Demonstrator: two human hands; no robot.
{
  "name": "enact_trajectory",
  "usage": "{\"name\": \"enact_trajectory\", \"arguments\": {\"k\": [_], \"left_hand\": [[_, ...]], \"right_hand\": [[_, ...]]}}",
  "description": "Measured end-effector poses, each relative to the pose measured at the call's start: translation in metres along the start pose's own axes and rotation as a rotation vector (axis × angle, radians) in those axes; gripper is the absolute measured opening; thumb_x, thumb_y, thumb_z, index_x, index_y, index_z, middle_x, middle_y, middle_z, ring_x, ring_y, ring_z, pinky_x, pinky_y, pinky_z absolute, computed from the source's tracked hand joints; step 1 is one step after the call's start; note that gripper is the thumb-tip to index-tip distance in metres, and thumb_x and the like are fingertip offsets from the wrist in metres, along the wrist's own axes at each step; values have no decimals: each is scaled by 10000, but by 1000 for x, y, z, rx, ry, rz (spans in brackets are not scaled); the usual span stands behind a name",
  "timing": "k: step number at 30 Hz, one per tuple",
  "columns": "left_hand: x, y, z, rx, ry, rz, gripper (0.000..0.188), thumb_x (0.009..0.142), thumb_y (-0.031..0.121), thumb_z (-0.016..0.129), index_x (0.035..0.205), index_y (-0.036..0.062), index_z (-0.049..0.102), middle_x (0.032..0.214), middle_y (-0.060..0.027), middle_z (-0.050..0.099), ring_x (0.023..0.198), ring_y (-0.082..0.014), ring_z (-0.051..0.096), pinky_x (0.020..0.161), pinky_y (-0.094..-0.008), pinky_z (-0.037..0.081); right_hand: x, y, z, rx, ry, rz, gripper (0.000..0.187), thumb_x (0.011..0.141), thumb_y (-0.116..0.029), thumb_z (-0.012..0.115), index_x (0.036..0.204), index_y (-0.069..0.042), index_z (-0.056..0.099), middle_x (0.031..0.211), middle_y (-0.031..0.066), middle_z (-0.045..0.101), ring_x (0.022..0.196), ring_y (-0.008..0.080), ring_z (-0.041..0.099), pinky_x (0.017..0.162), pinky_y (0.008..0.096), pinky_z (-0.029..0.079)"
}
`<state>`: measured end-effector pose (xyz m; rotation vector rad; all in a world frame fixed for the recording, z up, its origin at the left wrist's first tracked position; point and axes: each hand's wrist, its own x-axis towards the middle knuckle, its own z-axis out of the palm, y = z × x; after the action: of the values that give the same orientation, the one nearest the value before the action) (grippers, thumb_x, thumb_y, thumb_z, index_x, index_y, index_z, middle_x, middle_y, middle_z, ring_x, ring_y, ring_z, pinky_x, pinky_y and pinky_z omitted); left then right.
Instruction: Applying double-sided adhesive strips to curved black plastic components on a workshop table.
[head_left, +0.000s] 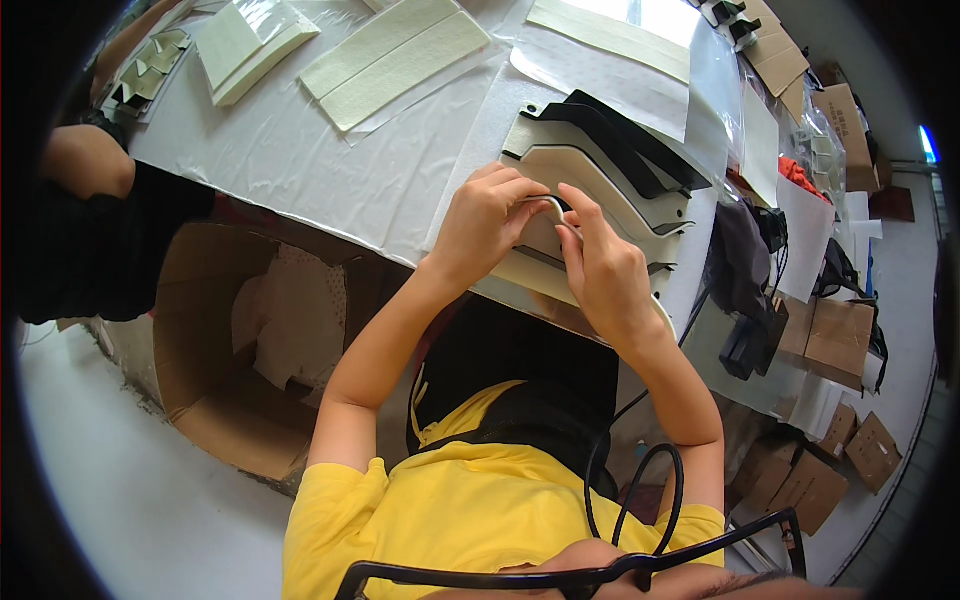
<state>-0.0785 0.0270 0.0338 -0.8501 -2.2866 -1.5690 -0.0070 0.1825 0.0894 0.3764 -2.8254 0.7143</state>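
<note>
Left hand and right hand pinched a curved strip above the white-sheeted worktable; cardboard cartons stood at lower right.

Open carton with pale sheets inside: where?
Head view, left of centre: the carton sits below the near edge of the table, left of the person's left forearm.

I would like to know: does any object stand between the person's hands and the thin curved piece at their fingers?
Nothing visible does. The left hand and right hand both touch the thin curved piece directly. The black bent plate lies beyond them, farther from the person, not in between.
</note>
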Motion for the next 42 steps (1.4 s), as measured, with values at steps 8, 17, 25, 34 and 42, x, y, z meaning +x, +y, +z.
{"name": "enact_trajectory", "arguments": {"k": [8, 17, 25, 34, 42], "left_hand": [[2, -4, -1, -27, -60, -25, 184, 725, -30, 733, 902, 15, 715, 766, -91, 665, 720, -244, 587, 638, -342, 473], [3, -4, -2, -64, -65, -62, 195, 735, -23, 754, 921, 25, 722, 759, -84, 663, 712, -227, 581, 632, -321, 467], [5, 6, -4, 49, -237, 79, 371, 747, -115, 602, 1009, 119, 721, 1043, -81, 622, 863, -224, 603, 742, -345, 520], [9, 0, -4, 27, -329, 120, 414, 797, -173, 525, 1055, 89, 715, 1063, -98, 623, 929, -245, 614, 755, -328, 523], [12, 2, 0, 6, -257, 23, 405, 760, -108, 680, 1122, 75, 687, 953, -87, 674, 868, -232, 634, 725, -313, 530]], "right_hand": [[-8, -4, -43, 407, -294, 304, 528, 895, -83, 628, 1358, -45, 377, 1123, 236, 656, 1002, 444, 625, 859, 399, 522], [-56, 18, -91, 232, -226, 348, 346, 855, 29, 631, 1187, -2, 539, 934, 146, 662, 916, 299, 659, 808, 349, 527], [-57, 27, -96, -10, -187, 14, 302, 732, 107, 584, 1006, -17, 613, 895, 102, 657, 845, 287, 627, 762, 376, 496], [-71, 44, -74, 5, -133, 56, 284, 745, 98, 583, 997, -31, 573, 885, 95, 653, 838, 273, 636, 749, 358, 489], [-83, 51, -57, 296, -8, 275, 197, 875, 101, 554, 1040, 0, 515, 908, 135, 659, 881, 284, 697, 740, 341, 536]]}}
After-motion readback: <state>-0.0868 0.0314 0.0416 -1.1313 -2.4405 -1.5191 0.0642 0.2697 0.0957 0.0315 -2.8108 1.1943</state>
